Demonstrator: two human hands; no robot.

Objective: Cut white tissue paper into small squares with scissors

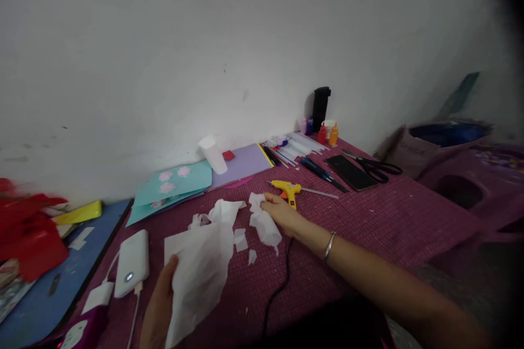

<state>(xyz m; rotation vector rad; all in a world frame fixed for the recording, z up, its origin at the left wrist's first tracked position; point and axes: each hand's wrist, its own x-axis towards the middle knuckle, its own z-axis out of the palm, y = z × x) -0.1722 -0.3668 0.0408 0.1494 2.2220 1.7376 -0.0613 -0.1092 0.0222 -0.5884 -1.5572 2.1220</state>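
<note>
Nearest the camera, the person's left hand [159, 297] grips a large white sheet [200, 272] by its left side. To the right, the right hand [282, 214] pinches a crumpled white piece [264, 224] over the maroon tablecloth [409, 212]. White scraps [240, 240] lie between the two. Just beyond the right hand rests a yellow glue gun [289, 189]. At far left, a turquoise card [198, 180] bears pink flowers [167, 187]; a white power bank [131, 259] lies left of the sheet.

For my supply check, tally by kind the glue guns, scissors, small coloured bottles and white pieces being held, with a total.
Glue gun: 1
Scissors: 1
Small coloured bottles: 4
White pieces being held: 2
Total: 8
</note>
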